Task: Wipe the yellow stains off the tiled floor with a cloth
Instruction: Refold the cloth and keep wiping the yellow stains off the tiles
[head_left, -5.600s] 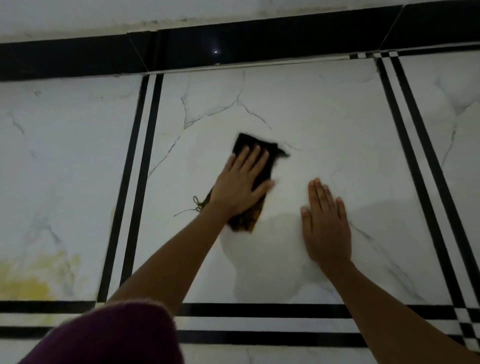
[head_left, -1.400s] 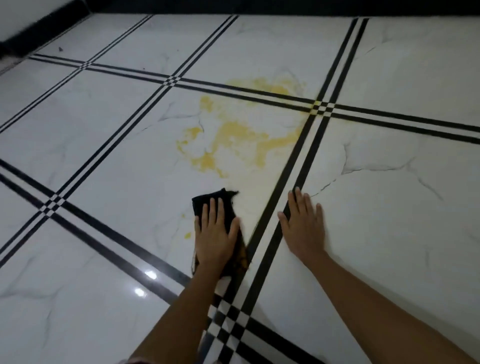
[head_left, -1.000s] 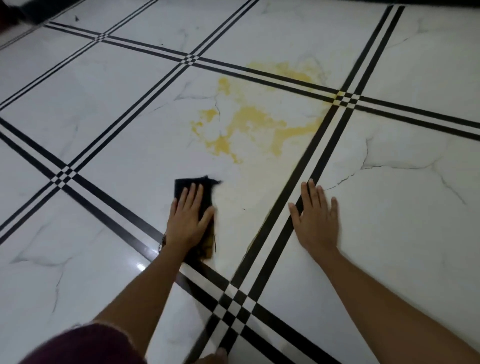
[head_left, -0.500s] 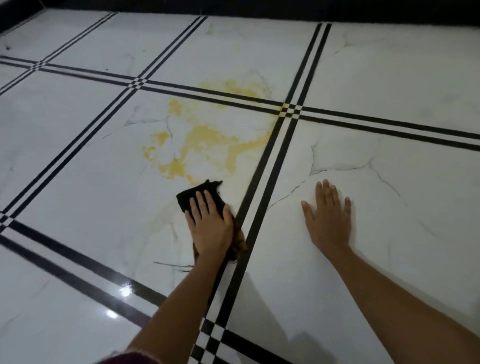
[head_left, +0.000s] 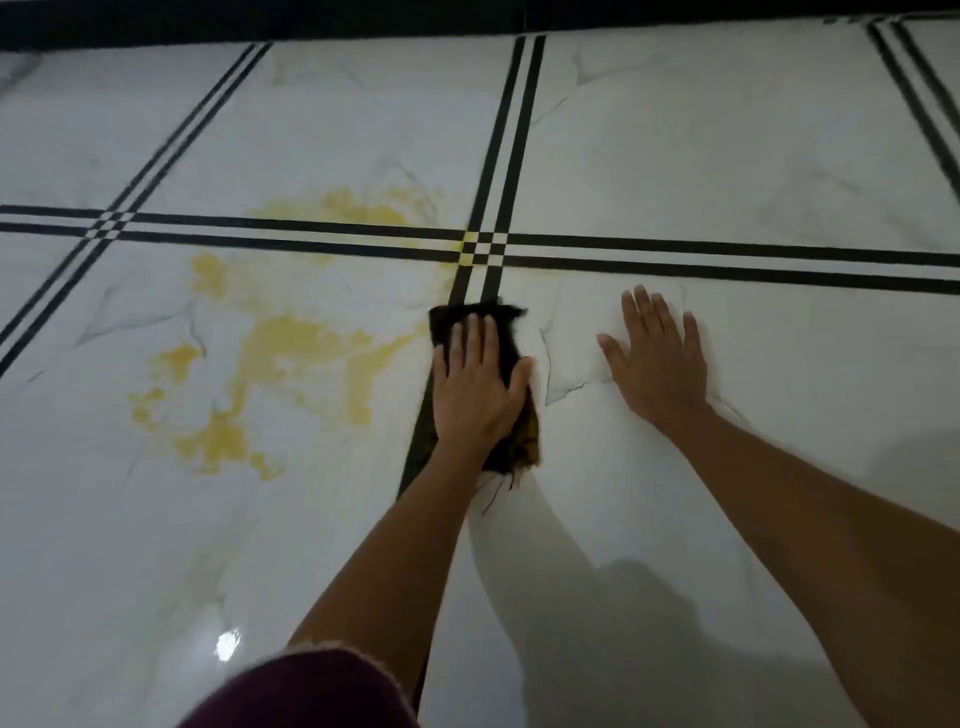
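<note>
A wide yellow stain (head_left: 291, 353) spreads over the white marble-look tile at centre left, and a paler patch (head_left: 358, 210) lies beyond the black grout band. My left hand (head_left: 478, 389) presses flat on a dark cloth (head_left: 457, 317) that lies over the double black line, just right of the stain. The cloth's near end (head_left: 522, 449) looks yellow-brown and frayed. My right hand (head_left: 657, 358) rests flat on the neighbouring tile, fingers spread, holding nothing.
Double black lines cross at a checkered joint (head_left: 483, 249) just beyond the cloth. A black skirting strip (head_left: 467, 15) runs along the far edge. A maroon sleeve (head_left: 306, 691) fills the bottom left, beside a light glare (head_left: 227, 644).
The view has swung, so the stain now sits to the left. My left hand slid the cloth rightward and forward onto the black double line. My right hand stays planted flat.
</note>
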